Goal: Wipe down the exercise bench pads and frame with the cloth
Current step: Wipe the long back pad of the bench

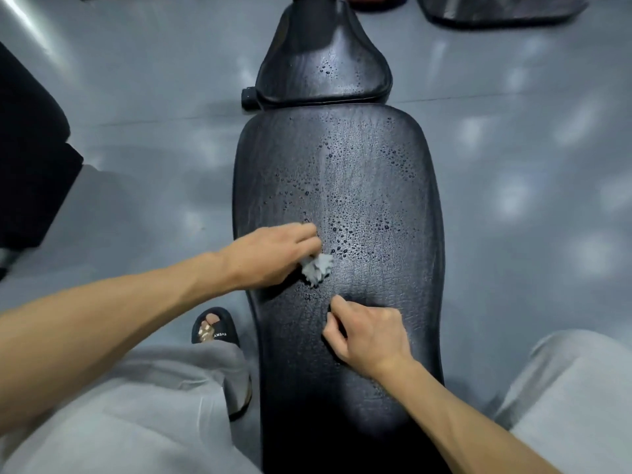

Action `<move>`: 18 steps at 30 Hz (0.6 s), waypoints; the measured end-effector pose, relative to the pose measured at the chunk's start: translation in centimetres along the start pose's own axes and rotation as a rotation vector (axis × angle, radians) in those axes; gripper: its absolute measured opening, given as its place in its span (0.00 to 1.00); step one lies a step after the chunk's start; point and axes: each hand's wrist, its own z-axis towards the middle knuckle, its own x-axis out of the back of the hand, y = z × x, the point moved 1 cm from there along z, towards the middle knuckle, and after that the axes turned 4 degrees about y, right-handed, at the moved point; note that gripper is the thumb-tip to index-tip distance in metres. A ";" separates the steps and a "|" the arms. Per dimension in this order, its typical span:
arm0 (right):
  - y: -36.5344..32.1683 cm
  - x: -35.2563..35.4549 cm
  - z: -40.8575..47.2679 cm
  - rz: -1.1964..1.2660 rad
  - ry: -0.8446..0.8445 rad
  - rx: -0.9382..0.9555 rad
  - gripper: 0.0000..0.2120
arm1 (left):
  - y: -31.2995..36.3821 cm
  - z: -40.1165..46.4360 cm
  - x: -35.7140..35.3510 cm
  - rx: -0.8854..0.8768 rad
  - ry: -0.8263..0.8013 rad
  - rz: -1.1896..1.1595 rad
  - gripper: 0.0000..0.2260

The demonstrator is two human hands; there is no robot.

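Note:
A long black back pad point(369, 186) runs away from me, its surface covered in water droplets. Beyond it lies the smaller black seat pad point(321, 59), also spotted with drops. My left hand point(270, 254) grips a bunched grey cloth point(317, 267) and holds it against the left middle of the long pad. My right hand point(367, 333) rests on the pad just below the cloth, fingers loosely curled and holding nothing. I sit astride the bench in grey trousers.
Grey glossy floor point(143, 107) surrounds the bench. A black frame knob point(249, 96) sticks out left of the seat pad. My left foot in a black slide sandal point(215, 326) stands beside the bench. Dark equipment point(27, 159) sits at the left, more at the top right.

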 end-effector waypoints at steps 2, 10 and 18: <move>-0.1 -0.1 0.0 -0.003 -0.009 0.012 0.11 | -0.6 -0.4 0.3 -0.069 -0.038 0.034 0.09; -0.1 0.2 0.1 -0.055 -0.049 0.018 0.11 | -2.6 -0.7 0.8 0.082 0.066 -0.010 0.10; -0.7 0.7 0.2 -0.054 -0.103 0.007 0.10 | -6.0 -1.7 2.4 0.283 0.100 0.061 0.10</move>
